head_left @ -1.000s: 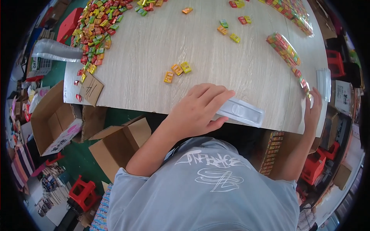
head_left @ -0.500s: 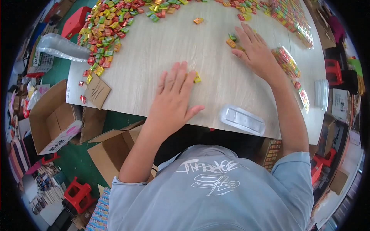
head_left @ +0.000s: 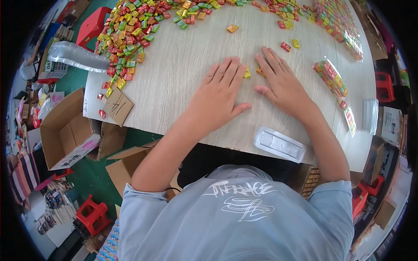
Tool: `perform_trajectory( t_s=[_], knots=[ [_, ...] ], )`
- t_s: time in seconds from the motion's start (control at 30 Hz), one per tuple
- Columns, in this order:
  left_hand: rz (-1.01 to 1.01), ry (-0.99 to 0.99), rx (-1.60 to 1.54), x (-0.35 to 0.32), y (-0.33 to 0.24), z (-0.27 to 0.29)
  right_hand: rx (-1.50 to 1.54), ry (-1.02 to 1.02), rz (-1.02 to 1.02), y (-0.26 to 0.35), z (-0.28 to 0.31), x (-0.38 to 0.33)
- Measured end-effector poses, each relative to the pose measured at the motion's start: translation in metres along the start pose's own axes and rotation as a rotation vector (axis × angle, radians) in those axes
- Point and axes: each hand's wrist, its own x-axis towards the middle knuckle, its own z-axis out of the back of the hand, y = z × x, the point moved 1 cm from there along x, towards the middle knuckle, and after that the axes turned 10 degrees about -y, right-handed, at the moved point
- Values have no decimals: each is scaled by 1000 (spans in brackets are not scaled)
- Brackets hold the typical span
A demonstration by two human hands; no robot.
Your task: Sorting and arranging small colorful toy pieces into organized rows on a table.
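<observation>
My left hand [head_left: 220,93] lies palm down on the pale table, its fingers stretched out. A small yellow wrapped candy [head_left: 247,72] shows beside its fingertips. Close on the right, my right hand [head_left: 283,87] is also flat with fingers extended, and an orange wrapped candy [head_left: 260,71] peeks out at its fingers. Whatever is under the palms is hidden. Beyond the right hand are a red candy [head_left: 285,46] and a yellow one [head_left: 296,43]. A clear plastic tray [head_left: 279,144] rests at the table's near edge, below my right hand.
Loose colourful candies [head_left: 126,39] are heaped at the far left. Candy-filled packs [head_left: 337,21] stand at the far right, with a filled tray [head_left: 331,78] nearer. Clear trays [head_left: 370,116] are stacked at the right edge. A cardboard piece [head_left: 118,106] and open box [head_left: 65,135] are left.
My left hand has slid right and slightly away from me. My right hand has come nearer and a little left, so the two are closer together. The view has shifted slightly.
</observation>
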Motion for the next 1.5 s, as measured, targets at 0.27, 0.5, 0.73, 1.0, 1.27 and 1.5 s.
perform_trajectory(
  t_s=[0.27,0.5,0.73,1.0,1.27,1.5],
  knots=[
    [39,-88,-89,5,4,8,44,-39,0,4,-1,2],
    [110,-114,-54,15,6,15,41,-116,79,-8,34,1],
    [142,-113,-28,1,10,26,121,-114,156,8,32,3],
    [170,-119,-108,-17,12,37,193,5,175,15,43,1],
    [209,-219,-134,-30,16,36,133,-110,81,-15,20,48],
    [251,-280,-112,-33,19,33,231,-34,211,25,1,84]
  ],
)
